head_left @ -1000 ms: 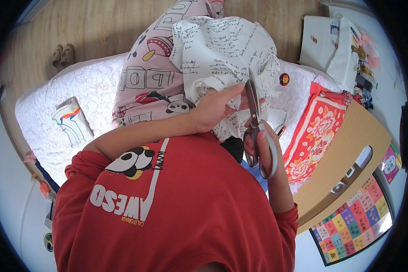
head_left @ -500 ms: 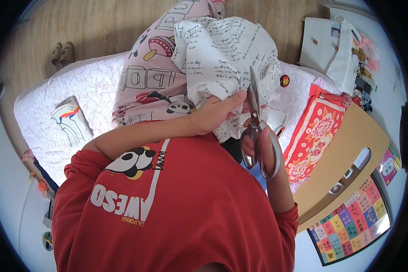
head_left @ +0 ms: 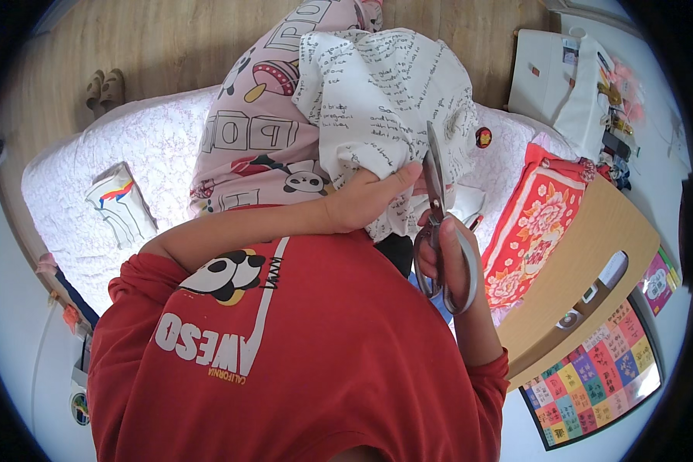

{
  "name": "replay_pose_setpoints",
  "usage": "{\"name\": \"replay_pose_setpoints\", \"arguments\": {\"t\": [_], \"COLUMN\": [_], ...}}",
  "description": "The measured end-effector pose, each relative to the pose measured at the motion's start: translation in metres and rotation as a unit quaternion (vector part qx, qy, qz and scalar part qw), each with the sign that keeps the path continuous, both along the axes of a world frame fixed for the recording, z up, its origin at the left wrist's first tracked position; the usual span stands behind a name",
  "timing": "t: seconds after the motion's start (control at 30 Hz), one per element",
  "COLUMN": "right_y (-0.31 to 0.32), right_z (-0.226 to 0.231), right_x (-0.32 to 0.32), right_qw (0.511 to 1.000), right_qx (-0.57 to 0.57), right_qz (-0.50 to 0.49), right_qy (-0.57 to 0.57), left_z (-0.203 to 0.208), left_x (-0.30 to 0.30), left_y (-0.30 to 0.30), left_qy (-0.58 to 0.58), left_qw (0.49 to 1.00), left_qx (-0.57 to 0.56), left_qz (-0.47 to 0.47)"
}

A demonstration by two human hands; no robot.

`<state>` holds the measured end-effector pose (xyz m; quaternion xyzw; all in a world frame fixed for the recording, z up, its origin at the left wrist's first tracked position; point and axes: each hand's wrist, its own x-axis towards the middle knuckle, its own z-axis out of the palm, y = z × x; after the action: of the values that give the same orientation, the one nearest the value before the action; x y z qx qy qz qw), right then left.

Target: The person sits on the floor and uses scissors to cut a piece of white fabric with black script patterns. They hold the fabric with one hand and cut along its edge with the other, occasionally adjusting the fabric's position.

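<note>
White cloth (head_left: 396, 88) covered in black handwriting-style print lies bunched over my lap and the bed's edge. The thumb and palm of my left hand (head_left: 368, 197) are closed on its near side, some fingers hidden by the fabric. My right hand (head_left: 458, 258) grips a large pair of metal scissors (head_left: 436, 173) by the grey handles. Their blades point away from me, lying close together along the cloth beside my left thumb. Whether fabric sits between the blades I cannot tell.
I sit on a bed with a pale patterned cover (head_left: 61, 169). A folded white cloth item (head_left: 121, 202) lies at left, a red floral pillow (head_left: 535, 223) at right. Beyond the pillow stands a light wooden table (head_left: 585, 254). A small round red-and-yellow badge (head_left: 483, 138) lies near the cloth.
My right hand and the scissors have drawn slightly back toward me and to the right. My left hand keeps hold of the cloth, whose folds have shifted a little.
</note>
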<state>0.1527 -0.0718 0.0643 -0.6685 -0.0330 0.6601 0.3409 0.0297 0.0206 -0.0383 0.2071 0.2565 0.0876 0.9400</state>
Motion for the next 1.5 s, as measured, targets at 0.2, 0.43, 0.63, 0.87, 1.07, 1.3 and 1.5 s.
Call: {"name": "replay_pose_setpoints", "arguments": {"t": [0.2, 0.43, 0.63, 0.87, 1.07, 1.3, 1.5], "right_y": [-0.001, -0.002, 0.006, 0.011, 0.016, 0.023, 0.021], "right_z": [-0.002, -0.007, -0.01, -0.006, -0.003, 0.003, -0.002], "right_x": [0.003, 0.014, 0.013, 0.015, 0.013, 0.012, 0.01], "right_qw": [0.999, 0.997, 0.998, 0.997, 0.996, 0.996, 0.994], "right_qx": [0.037, 0.057, 0.049, 0.026, 0.005, -0.013, 0.003], "right_qz": [0.025, 0.034, 0.039, 0.064, 0.067, 0.073, 0.081], "right_qy": [-0.007, 0.039, -0.001, -0.028, -0.051, -0.059, -0.078], "left_z": [0.008, 0.004, 0.012, 0.011, 0.007, 0.0, 0.001], "left_x": [0.001, 0.002, -0.003, -0.004, -0.001, 0.001, 0.0], "left_y": [0.004, 0.001, 0.005, 0.007, 0.002, -0.005, -0.005], "left_qy": [-0.016, -0.039, 0.001, -0.037, -0.067, -0.087, -0.078], "left_qw": [0.999, 0.998, 0.971, 0.981, 0.985, 0.989, 0.989], "left_qx": [-0.019, 0.026, 0.239, 0.193, 0.153, 0.104, 0.109], "left_qz": [0.028, 0.032, -0.006, 0.008, 0.038, 0.056, 0.066]}}
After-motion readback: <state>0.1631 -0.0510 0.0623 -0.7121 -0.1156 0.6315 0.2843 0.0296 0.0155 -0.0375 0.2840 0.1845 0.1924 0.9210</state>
